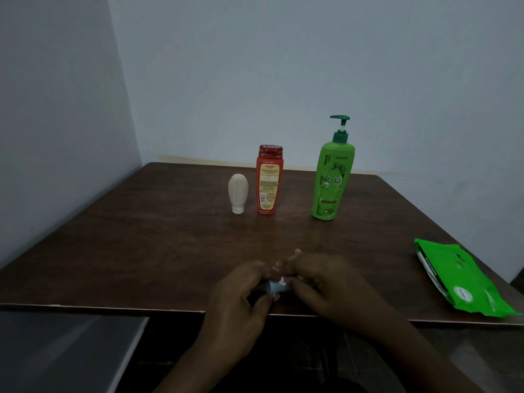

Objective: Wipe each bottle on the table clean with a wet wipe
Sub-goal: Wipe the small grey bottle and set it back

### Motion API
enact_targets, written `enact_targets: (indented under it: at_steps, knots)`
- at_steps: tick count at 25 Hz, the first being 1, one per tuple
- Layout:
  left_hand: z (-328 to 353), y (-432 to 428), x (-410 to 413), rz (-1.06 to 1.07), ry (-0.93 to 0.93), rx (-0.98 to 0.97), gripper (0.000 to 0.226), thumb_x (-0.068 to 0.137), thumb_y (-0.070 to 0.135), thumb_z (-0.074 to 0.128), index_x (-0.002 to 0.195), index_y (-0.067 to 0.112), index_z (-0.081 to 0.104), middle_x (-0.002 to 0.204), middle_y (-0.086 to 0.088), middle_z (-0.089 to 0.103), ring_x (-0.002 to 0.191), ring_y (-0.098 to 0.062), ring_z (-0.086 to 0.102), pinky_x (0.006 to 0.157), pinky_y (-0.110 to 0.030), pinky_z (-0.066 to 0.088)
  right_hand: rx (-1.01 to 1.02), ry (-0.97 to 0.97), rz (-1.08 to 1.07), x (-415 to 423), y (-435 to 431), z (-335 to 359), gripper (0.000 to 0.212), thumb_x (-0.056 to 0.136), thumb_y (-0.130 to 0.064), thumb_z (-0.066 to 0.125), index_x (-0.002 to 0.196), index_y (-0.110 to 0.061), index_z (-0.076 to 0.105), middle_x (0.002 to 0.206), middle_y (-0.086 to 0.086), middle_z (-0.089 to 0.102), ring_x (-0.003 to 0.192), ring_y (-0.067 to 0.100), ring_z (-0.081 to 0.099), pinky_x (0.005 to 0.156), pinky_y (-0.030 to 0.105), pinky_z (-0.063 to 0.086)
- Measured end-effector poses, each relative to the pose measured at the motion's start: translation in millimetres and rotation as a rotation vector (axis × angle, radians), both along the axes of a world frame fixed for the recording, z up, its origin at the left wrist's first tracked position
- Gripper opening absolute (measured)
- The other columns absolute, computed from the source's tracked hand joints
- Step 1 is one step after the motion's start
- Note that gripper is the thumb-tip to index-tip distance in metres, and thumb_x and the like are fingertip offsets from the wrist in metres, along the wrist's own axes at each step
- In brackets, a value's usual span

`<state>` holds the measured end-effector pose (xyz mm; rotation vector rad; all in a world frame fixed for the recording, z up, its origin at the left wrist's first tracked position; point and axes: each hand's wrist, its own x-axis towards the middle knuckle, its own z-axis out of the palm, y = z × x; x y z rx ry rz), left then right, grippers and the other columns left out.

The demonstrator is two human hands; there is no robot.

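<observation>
Head view: both hands are seen together at the near edge of the counter (141, 251), low in the middle of the frame. The left hand (238, 302) is curled, with its thumb and fingers closed round a small pale item (275, 288). The right hand (323, 285) meets it from the other side, its fingertips bent in and pinching the same item. Only a sliver of the item shows between the fingers. It cannot be told for certain whether it is a folded wet wipe or something else, though a wipe being unfolded or bunched is judged most likely.

Three bottles are stood upright toward the back of the counter, well apart from the hands. A white tube (238, 192) rests on its cap, a red bottle (268, 182) is just beside it on the right, and a green pump bottle (333, 182) is set further right. None of them is touched. A green pack of wet wipes (465, 282) is laid flat near the right edge of the counter.

The step in hand is judged to be the readying of the wipe, with the wiping of these three bottles not yet begun. For the next move, the wipe would need to be kept in one hand while the other is freed. A forward reach would then be needed to take one bottle, so that it can be steadied or lifted and rubbed all round. Care would be called for with the white tube, since it stands on a narrow cap close to the red bottle and could be tipped easily.
</observation>
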<state>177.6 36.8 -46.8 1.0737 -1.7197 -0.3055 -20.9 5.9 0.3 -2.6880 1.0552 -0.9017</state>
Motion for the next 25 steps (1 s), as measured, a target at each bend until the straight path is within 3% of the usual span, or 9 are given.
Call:
enact_targets:
  at_steps: [5, 8, 12, 14, 17, 22, 25]
  knots:
    - [-5, -2, 2, -0.01, -0.058, -0.058, 0.034, 0.074, 0.004, 0.087, 0.103, 0.02, 0.077, 0.111, 0.019, 0.069, 0.108, 0.008, 0.064, 0.091, -0.004, 0.045, 0.075, -0.13, -0.128, -38, -15, 6, 0.019, 0.087, -0.017, 0.072, 0.102, -0.027, 0.075, 0.102, -0.017, 0.074, 0.094, -0.004, 0.067, 0.079, 0.032, 0.056]
    - [-3, -5, 1, -0.04, -0.122, -0.084, 0.028, 0.075, 0.004, 0.085, 0.099, 0.016, 0.076, 0.11, 0.018, 0.067, 0.105, 0.01, 0.062, 0.088, -0.002, 0.043, 0.022, -0.085, -0.098, -27, -11, 6, 0.016, 0.085, -0.018, 0.069, 0.098, -0.026, 0.074, 0.099, -0.012, 0.074, 0.09, 0.0, 0.068, 0.076, 0.034, 0.056]
    - [3, -3, 1, -0.07, -0.141, -0.062, 0.022, 0.079, 0.002, 0.083, 0.089, 0.02, 0.073, 0.102, 0.02, 0.065, 0.093, 0.007, 0.064, 0.077, -0.004, 0.044, 0.002, 0.0, 0.051, 2, -4, 5, 0.016, 0.085, -0.019, 0.062, 0.097, -0.02, 0.073, 0.102, -0.008, 0.074, 0.091, 0.006, 0.069, 0.09, 0.021, 0.051]
    - [2, -3, 2, -0.079, -0.157, -0.079, 0.02, 0.081, 0.004, 0.083, 0.088, 0.019, 0.073, 0.102, 0.018, 0.065, 0.093, 0.005, 0.065, 0.076, -0.007, 0.047, 0.038, -0.019, 0.046, -6, -7, 6, 0.018, 0.087, -0.018, 0.065, 0.102, -0.02, 0.074, 0.108, -0.011, 0.074, 0.098, 0.0, 0.067, 0.091, 0.023, 0.052]
    - [2, -5, 3, -0.074, -0.19, -0.125, 0.017, 0.081, 0.006, 0.083, 0.09, 0.017, 0.072, 0.107, 0.013, 0.066, 0.099, 0.005, 0.064, 0.081, -0.008, 0.049, 0.135, -0.17, -0.073, -30, -10, 3, 0.021, 0.088, -0.015, 0.072, 0.106, -0.025, 0.075, 0.109, -0.018, 0.072, 0.1, -0.006, 0.066, 0.084, 0.024, 0.055]
    - [-5, -8, 0, -0.028, -0.19, -0.168, 0.02, 0.078, 0.008, 0.083, 0.092, 0.015, 0.072, 0.114, 0.009, 0.072, 0.108, 0.007, 0.063, 0.089, -0.011, 0.051, 0.28, -0.447, -0.26, -36, -13, -11, 0.013, 0.084, -0.014, 0.076, 0.091, -0.025, 0.077, 0.094, -0.012, 0.076, 0.089, 0.004, 0.071, 0.079, 0.033, 0.057]
    - [-9, -5, -6, 0.048, -0.075, -0.182, 0.027, 0.075, 0.007, 0.086, 0.099, 0.013, 0.075, 0.111, 0.013, 0.072, 0.108, 0.013, 0.062, 0.09, -0.009, 0.05, 0.543, -0.857, -0.309, -25, -15, -15, 0.004, 0.08, -0.013, 0.079, 0.08, -0.014, 0.075, 0.084, 0.007, 0.077, 0.08, 0.024, 0.072, 0.07, 0.035, 0.056]
